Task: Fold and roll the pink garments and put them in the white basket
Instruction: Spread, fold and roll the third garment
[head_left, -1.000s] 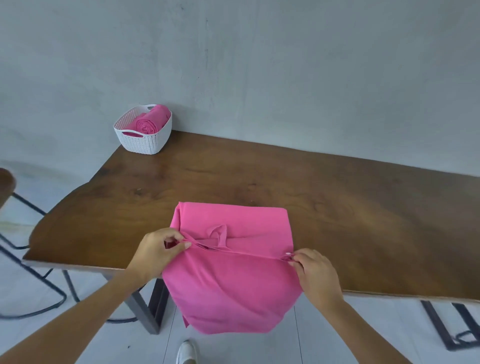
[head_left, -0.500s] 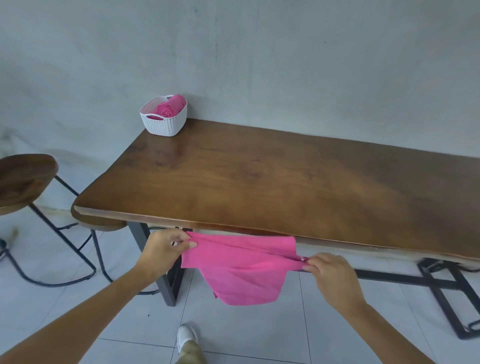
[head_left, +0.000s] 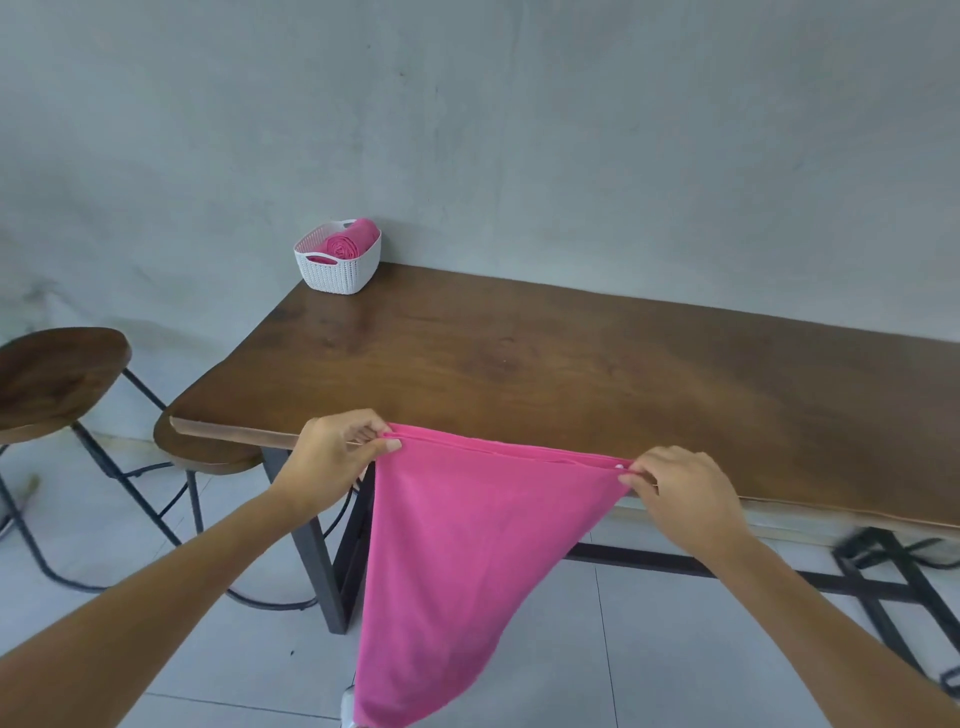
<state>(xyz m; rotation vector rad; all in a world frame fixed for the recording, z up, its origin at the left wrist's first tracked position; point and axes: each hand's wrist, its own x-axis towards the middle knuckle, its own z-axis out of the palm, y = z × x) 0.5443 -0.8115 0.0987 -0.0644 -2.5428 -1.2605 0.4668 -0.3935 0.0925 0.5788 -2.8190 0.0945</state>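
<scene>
Head view.

- **left grip** (head_left: 332, 457): your thumb and curled fingers pinch one top corner of the pink garment (head_left: 467, 561), in the air just before the tabletop (head_left: 571, 374) edge.
- **right grip** (head_left: 680, 499): pinches the opposite top corner, level with its partner.
- **pink garment**: its top edge is stretched taut from grip to grip. The rest hangs below both and tapers toward the floor. You likely hold it off the wood so its own weight pulls the layers flat before you lay it down.
- **tabletop**: just beyond both grips, the probable surface for folding and rolling.
- **white basket** (head_left: 337, 265): well beyond the left grip, at the far corner by the wall. It holds a rolled garment (head_left: 345, 244) and seems parked outside the folding area.
- **stool** (head_left: 57, 379): outboard of the left grip.
</scene>
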